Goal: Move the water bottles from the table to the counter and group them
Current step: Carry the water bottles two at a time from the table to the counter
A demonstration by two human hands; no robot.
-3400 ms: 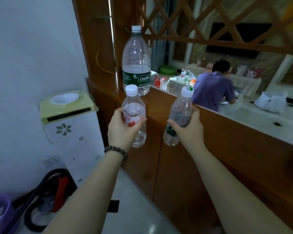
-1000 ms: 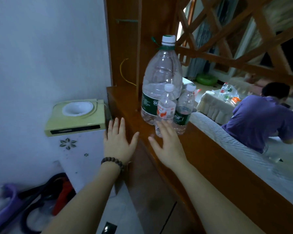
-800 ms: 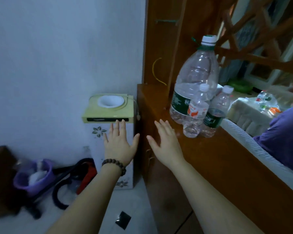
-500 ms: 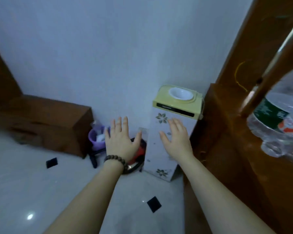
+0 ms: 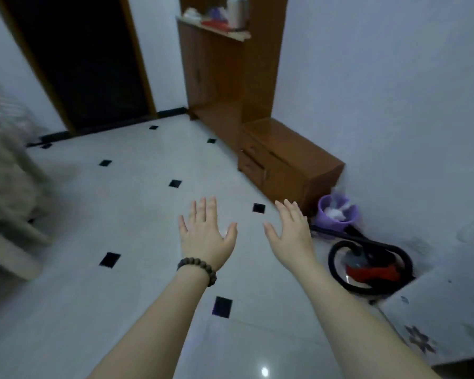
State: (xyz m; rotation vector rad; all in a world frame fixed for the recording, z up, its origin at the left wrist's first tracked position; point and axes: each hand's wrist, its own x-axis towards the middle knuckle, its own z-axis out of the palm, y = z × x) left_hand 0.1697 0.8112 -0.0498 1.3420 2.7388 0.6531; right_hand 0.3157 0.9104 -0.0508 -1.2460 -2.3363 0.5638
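No water bottle, table top with bottles, or counter shows in the head view at this moment. My left hand (image 5: 207, 236), with a dark bead bracelet on its wrist, is held out palm down over the tiled floor, fingers spread and holding nothing. My right hand (image 5: 292, 233) floats beside it at the same height, also spread and holding nothing. Both forearms reach in from the bottom of the view.
A white floor (image 5: 137, 203) with small black tiles stretches ahead to a dark doorway (image 5: 88, 58). A tall wooden cabinet (image 5: 219, 77) and a low one (image 5: 288, 162) line the right wall. A purple bucket (image 5: 337, 212), a red vacuum (image 5: 367, 269) and a floral white appliance (image 5: 446, 313) sit at right. Blurred furniture (image 5: 6, 192) is at left.
The view has swung left, away from the counter where the small bottles now stand beside the large one. Both hands let go of the bottles and stay spread in front of me.
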